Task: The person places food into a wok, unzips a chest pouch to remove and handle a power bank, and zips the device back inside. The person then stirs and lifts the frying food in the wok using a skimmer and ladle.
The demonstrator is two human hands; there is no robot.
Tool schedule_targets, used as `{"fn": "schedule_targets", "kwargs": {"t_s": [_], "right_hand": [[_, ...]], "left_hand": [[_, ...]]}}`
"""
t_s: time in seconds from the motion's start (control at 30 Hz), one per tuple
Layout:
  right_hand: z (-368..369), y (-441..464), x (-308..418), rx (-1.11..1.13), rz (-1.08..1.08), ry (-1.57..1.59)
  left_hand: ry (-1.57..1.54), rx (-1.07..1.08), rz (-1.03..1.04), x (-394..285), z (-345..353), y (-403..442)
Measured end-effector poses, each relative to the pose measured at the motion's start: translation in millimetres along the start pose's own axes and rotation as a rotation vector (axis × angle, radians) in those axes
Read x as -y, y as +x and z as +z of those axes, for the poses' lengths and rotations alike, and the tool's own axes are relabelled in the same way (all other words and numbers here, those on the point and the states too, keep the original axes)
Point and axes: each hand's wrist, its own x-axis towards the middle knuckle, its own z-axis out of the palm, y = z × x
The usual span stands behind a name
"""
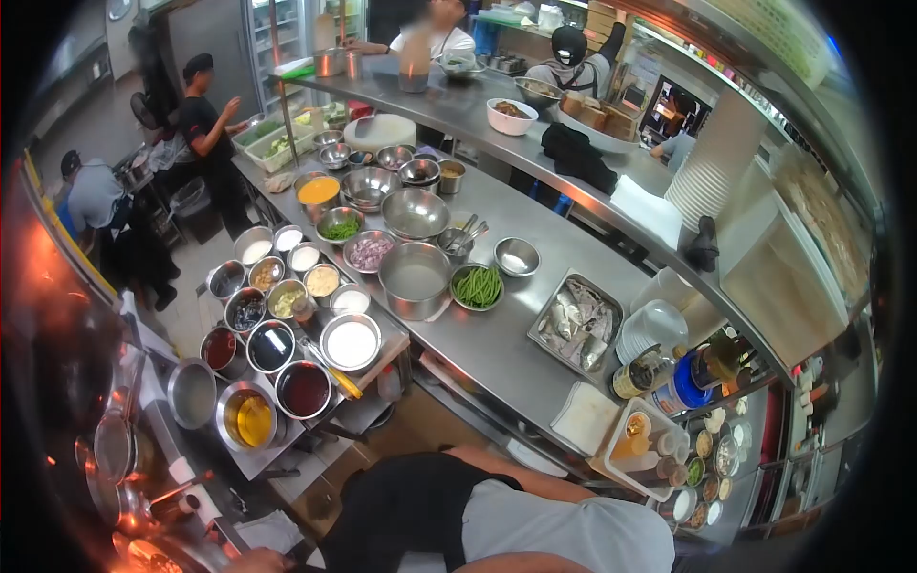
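At the bottom left edge, part of what appears to be my left hand shows beside the stove. The frame cuts it off, so its fingers and anything in them cannot be made out. A glowing wok lies left of it. My right arm runs along the grey shirt and passes behind the black apron, which hides the right hand. Nearest above my body stand a pot of yellow oil, a pot of dark red liquid and a pot of white powder.
A steel counter bears green beans, chopped red onion, a steel pot, a tray of fish and stacked dishes. Bottles stand at right. Co-workers stand at the left and beyond the shelf.
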Motion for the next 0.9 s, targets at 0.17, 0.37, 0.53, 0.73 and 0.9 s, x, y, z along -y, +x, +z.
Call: {"fn": "schedule_targets", "kwargs": {"t_s": [0.17,0.37,0.53,0.73,0.9], "right_hand": [[-6,6,-20,-0.136,-0.041,0.009],[-82,1,53,-0.235,-0.004,-0.135],[-118,-11,68,-0.458,-0.053,-0.010],[-98,-16,55,-0.343,0.152,-0.169],[-61,-17,44,-0.117,-0.074,0.285]], "left_hand": [[0.462,0.073,0.073,-34,-57,16],[0.954,0.015,0.603,-138,-115,50],[1.052,-0.212,1.137,-242,-123,65],[0.945,-0.419,1.428,-296,-86,71],[1.047,-0.271,1.277,-278,-70,80]]}}
